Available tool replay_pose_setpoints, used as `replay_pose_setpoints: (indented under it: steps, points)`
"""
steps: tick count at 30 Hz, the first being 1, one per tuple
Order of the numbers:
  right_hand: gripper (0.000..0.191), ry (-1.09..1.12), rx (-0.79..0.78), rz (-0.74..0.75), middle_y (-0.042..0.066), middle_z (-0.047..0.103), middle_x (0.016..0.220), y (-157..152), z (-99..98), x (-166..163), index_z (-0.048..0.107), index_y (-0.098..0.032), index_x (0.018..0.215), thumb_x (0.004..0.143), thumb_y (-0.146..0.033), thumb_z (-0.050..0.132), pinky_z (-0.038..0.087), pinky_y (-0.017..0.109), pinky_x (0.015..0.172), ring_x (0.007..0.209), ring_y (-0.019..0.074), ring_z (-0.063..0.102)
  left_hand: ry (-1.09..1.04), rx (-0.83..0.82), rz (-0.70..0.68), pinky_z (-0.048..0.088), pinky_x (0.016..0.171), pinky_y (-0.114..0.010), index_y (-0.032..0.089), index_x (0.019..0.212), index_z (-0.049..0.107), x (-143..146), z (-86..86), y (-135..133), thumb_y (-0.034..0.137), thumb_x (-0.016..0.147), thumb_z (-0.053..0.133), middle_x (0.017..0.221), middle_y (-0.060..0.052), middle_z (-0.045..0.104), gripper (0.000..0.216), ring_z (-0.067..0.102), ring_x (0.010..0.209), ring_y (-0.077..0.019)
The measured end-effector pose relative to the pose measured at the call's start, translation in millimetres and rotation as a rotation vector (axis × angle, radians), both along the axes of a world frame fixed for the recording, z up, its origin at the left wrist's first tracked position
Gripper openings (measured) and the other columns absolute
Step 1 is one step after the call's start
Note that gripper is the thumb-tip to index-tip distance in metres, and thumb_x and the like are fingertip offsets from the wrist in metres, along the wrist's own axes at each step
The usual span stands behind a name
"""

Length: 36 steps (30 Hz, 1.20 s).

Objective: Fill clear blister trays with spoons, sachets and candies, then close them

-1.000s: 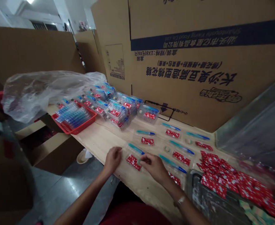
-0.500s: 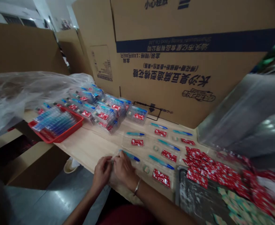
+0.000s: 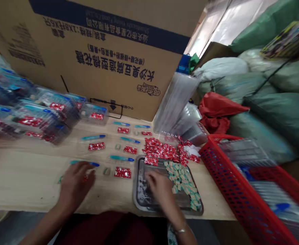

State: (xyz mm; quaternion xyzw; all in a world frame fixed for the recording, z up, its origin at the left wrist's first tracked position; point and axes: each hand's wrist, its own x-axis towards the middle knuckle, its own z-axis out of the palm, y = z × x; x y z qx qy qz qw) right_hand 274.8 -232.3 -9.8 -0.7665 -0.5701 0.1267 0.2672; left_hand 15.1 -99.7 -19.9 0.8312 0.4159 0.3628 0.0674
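Observation:
My left hand (image 3: 76,185), a little blurred, is over a clear plastic tray with a blue pen (image 3: 94,164) at its far side. Its fingers are bent and apart, and red shows between them. A small green-edged piece (image 3: 60,179) shows left of this hand. Above the dark metal tray (image 3: 142,204), my right hand (image 3: 161,187) has its fingers drawn together; what they hold, if anything, is hidden. Small green-and-tan pieces (image 3: 183,180) lie in that tray, right of the hand. Red printed packets (image 3: 162,148) are heaped at its far edge.
Several clear trays with a pen, a red packet (image 3: 122,172) and a small piece lie across the table. Filled clear boxes (image 3: 37,119) are stacked at left, before a large carton (image 3: 108,68). A red basket (image 3: 223,180) stands at right, with sacks (image 3: 287,112) behind.
The view has swung right, bringing in the red basket and sacks. My hands, together at a clear tray before, are now apart, the right one over the metal tray.

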Motion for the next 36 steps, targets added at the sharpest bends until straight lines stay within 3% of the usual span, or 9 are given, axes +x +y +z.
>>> replay_pose_setpoints:
  steps: [2, 4, 8, 12, 17, 19, 27, 32, 36]
  points:
    - [0.020, -0.048, -0.015, -0.208, 0.005, 0.069, 0.078, -38, -12.9, 49, 0.067, -0.021, 0.078, 0.083, -0.023, 0.049, 0.043, 0.028, 0.064, 0.070, 0.0201, 0.063, 0.045, -0.221, -0.396, 0.047, 0.070, -0.032, 0.023, 0.074, 0.063, 65, 4.9, -22, 0.023, 0.083, 0.048, 0.075, -0.003, 0.063, 0.018, 0.059, 0.075, -0.0202]
    - [0.021, -0.054, -0.012, -0.240, 0.007, 0.068, 0.082, -58, -24.2, 71, 0.068, -0.020, 0.081, 0.083, -0.025, 0.048, 0.044, 0.030, 0.068, 0.075, 0.0216, 0.063, 0.194, -0.391, -0.690, 0.045, 0.078, -0.035, 0.021, 0.066, 0.063, 128, 4.4, -47, 0.018, 0.080, 0.054, 0.075, -0.005, 0.063, 0.017, 0.059, 0.079, -0.0224]
    - [0.020, -0.036, -0.036, -0.161, 0.007, 0.063, 0.089, -54, -34.0, 65, 0.067, -0.021, 0.087, 0.081, -0.017, 0.048, 0.044, 0.029, 0.073, 0.081, 0.0197, 0.060, 0.221, -0.440, -0.718, 0.043, 0.082, -0.037, 0.017, 0.067, 0.064, 201, -8.0, -80, 0.001, 0.064, 0.061, 0.080, -0.007, 0.062, 0.017, 0.059, 0.086, -0.0261]
    - [0.012, 0.136, 0.110, -0.151, 0.004, 0.059, 0.080, -49, -33.8, 64, 0.061, -0.020, 0.074, 0.080, -0.019, 0.050, 0.043, 0.027, 0.069, 0.075, 0.0173, 0.056, 0.204, -0.516, -0.738, 0.044, 0.068, -0.031, 0.018, 0.054, 0.059, 206, -20.8, -77, 0.000, 0.059, 0.058, 0.065, -0.002, 0.058, 0.018, 0.057, 0.069, -0.0207]
    - [0.027, 0.573, 0.286, -0.407, 0.001, 0.059, 0.063, -72, -47.4, 74, 0.060, -0.018, 0.077, 0.077, -0.044, 0.057, 0.042, 0.026, 0.054, 0.058, 0.0162, 0.054, -0.055, -1.065, -0.605, 0.039, 0.052, -0.022, 0.015, 0.068, 0.062, 207, -31.7, -68, 0.010, 0.062, 0.058, 0.057, 0.003, 0.056, 0.009, 0.050, 0.052, -0.0120]
    - [0.027, 0.608, 0.255, -0.433, 0.002, 0.062, 0.062, -74, -53.9, 69, 0.061, -0.018, 0.073, 0.075, -0.044, 0.058, 0.042, 0.026, 0.054, 0.057, 0.0173, 0.056, -0.074, -1.141, -0.575, 0.039, 0.050, -0.021, 0.014, 0.071, 0.064, 215, -34.2, -66, 0.011, 0.062, 0.059, 0.057, 0.003, 0.058, 0.011, 0.050, 0.051, -0.0109]
    - [0.014, 0.134, -0.219, -0.414, 0.009, 0.067, 0.084, -51, -37.9, 47, 0.062, -0.017, 0.085, 0.081, -0.015, 0.048, 0.042, 0.029, 0.068, 0.080, 0.0224, 0.063, 0.120, -1.003, -0.590, 0.041, 0.054, -0.020, 0.012, 0.068, 0.067, 232, -32.9, -46, 0.008, 0.061, 0.055, 0.059, 0.000, 0.064, 0.015, 0.056, 0.056, -0.0124]
    - [0.014, 0.091, -0.091, -0.207, 0.008, 0.062, 0.086, -53, -33.2, 48, 0.057, -0.017, 0.081, 0.079, -0.008, 0.046, 0.042, 0.028, 0.073, 0.085, 0.0207, 0.059, 0.296, -0.882, -0.695, 0.039, 0.056, -0.020, 0.013, 0.071, 0.070, 233, -18.9, -35, 0.002, 0.058, 0.052, 0.062, 0.000, 0.066, 0.024, 0.057, 0.059, -0.0131]
    - [0.009, 0.235, 0.067, -0.126, 0.002, 0.057, 0.073, -76, -38.3, 52, 0.052, -0.019, 0.075, 0.079, -0.014, 0.045, 0.040, 0.024, 0.062, 0.068, 0.0156, 0.055, 0.420, -0.835, -0.865, 0.036, 0.054, -0.019, 0.015, 0.070, 0.072, 243, -3.1, -32, 0.000, 0.057, 0.056, 0.060, 0.002, 0.065, 0.026, 0.055, 0.056, -0.0120]
